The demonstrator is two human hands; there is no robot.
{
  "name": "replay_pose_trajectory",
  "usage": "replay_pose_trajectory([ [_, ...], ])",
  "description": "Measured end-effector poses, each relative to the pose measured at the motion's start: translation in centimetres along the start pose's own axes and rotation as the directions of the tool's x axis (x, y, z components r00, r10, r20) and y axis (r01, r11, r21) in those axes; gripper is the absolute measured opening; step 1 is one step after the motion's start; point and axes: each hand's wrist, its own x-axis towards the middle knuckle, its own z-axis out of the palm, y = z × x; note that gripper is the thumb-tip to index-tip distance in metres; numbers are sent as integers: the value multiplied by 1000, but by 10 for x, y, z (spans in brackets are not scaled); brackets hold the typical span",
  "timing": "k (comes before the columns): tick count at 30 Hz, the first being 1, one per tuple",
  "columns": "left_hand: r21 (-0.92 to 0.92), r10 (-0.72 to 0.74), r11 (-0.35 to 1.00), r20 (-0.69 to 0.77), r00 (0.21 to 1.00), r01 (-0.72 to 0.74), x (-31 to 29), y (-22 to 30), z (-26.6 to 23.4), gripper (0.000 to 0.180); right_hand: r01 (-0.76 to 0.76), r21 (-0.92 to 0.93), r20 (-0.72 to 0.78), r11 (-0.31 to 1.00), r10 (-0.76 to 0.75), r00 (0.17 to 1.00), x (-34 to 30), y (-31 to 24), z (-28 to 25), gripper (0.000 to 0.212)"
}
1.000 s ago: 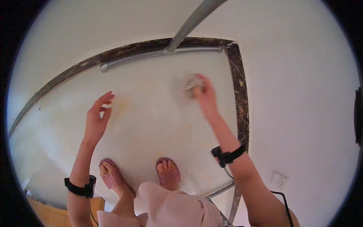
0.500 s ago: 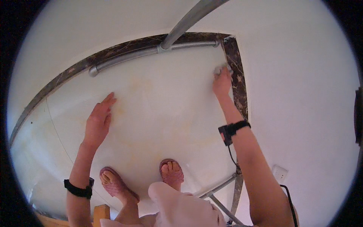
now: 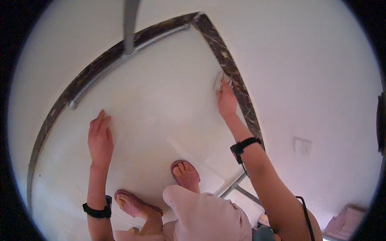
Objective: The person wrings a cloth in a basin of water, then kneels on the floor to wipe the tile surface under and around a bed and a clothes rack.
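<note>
My right hand [image 3: 227, 102] is closed on a crumpled whitish cloth [image 3: 218, 82]. It presses the cloth against the dark marbled skirting board [image 3: 220, 49] along the right wall, close to where the board meets the pale floor [image 3: 161, 96]. On the left, my left hand [image 3: 100, 138] has its fingers stretched out and holds nothing. It hangs above or rests near the floor; I cannot tell whether it touches.
A grey metal stand [image 3: 128, 36] has its foot bar along the far skirting. Another metal frame [image 3: 235, 184] stands by the right wall near my knees. A socket plate [image 3: 302, 146] is on that wall. My slippered feet [image 3: 185, 172] are below; a pinkish object [image 3: 346, 221] lies lower right.
My view has turned, so the far corner now appears further left. The right hand with the cloth has come nearer along the skirting, away from the corner. The left hand stays open.
</note>
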Motion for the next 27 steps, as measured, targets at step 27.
replay_pose_trajectory([
  [27,16,170,984,171,970,-175,15,12,-6,40,162,651,-266,741,24,964,-43,-192,18,49],
])
